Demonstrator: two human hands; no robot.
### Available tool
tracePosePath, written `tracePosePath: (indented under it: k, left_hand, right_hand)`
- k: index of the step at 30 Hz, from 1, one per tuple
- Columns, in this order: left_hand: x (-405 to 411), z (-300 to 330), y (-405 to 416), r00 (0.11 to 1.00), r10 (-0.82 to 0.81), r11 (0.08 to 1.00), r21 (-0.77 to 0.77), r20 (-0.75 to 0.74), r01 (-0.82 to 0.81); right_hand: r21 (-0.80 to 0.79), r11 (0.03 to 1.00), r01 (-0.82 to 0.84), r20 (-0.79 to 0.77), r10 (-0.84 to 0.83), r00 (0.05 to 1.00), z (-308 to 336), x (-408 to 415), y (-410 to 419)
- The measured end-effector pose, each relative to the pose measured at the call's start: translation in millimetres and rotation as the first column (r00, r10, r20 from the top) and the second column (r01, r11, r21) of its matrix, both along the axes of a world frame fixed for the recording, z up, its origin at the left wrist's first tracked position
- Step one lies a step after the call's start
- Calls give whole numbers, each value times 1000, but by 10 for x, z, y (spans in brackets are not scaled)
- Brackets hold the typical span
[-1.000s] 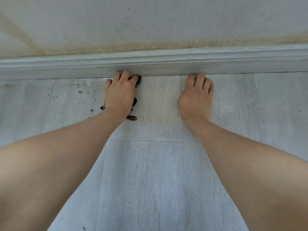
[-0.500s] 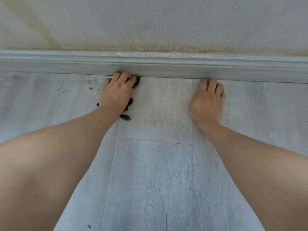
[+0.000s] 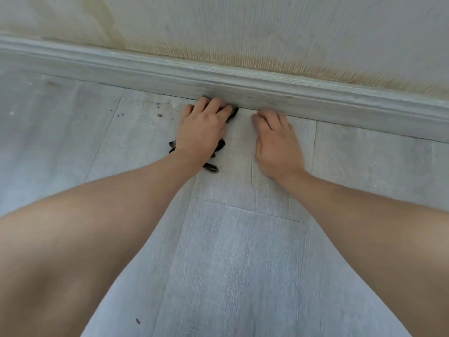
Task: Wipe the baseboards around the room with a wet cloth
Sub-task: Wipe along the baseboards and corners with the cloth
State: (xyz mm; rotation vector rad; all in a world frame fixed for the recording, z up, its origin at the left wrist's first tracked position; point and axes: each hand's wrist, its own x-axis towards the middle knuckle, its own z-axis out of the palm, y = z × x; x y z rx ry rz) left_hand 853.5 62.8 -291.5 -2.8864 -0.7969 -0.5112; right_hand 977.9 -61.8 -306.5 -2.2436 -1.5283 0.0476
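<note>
Left hand: the left hand (image 3: 202,131) lay palm down on the floor at the foot of the baseboard, over a dark cloth, and pressed it down.
Left fingers: the fingers (image 3: 220,103) were curled over the front of the cloth, close together, their tips against the bottom edge of the baseboard.
Cloth: the dark cloth (image 3: 232,113) was mostly hidden beneath the left hand; one corner showed beside the fingertips, touching the baseboard, and crumpled ends stuck out by the wrist on both sides.
Right hand: the right hand (image 3: 277,144) rested on the floor just beside the left, apart from it, and held nothing.
Right fingers: its fingers (image 3: 267,115) were bent at the knuckles and lay close together, the tips at the base of the baseboard.
Baseboard: the pale grey moulded baseboard (image 3: 315,98) ran across the view, sloping down to the right, between wall and floor.
Wall: the wall (image 3: 267,27) above it was light, with a yellowish stain along the top of the baseboard.
Floor: grey wood-look planks (image 3: 230,251); dark specks (image 3: 159,115) lay scattered to the left of the left hand, near the baseboard.
</note>
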Motion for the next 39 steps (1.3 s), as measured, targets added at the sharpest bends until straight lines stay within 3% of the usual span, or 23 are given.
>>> tracePosePath:
  k: [6, 17, 22, 24, 30, 35, 39]
  left_hand:
    - [84, 25, -121, 998, 39, 999, -31, 56, -37]
    - [-26, 33, 86, 992, -110, 990, 83, -63, 115]
    - [-360, 83, 384, 990, 35, 999, 34, -133, -31]
    - [-309, 104, 336, 992, 77, 997, 22, -98, -76]
    - [56, -9, 20, 998, -55, 992, 111, -17, 56]
    - [-32, -40, 107, 998, -55, 996, 71, -21, 56]
    - [-317, 51, 378, 997, 36, 999, 29, -62, -35]
  right_hand:
    - [22, 1000, 3, -23, -2, 1000, -21, -23, 0]
    - [-15, 1000, 26, 6, -26, 1000, 10, -43, -4]
    - [-41, 999, 21, 13, -20, 1000, 4, -43, -5]
    - [-43, 999, 25, 32, -24, 999, 8, -46, 1]
    - [-24, 999, 40, 48, -38, 998, 32, -66, 13]
    - [-37, 998, 48, 60, -46, 997, 38, -65, 4]
    - [-61, 997, 42, 58, -39, 998, 34, -57, 7]
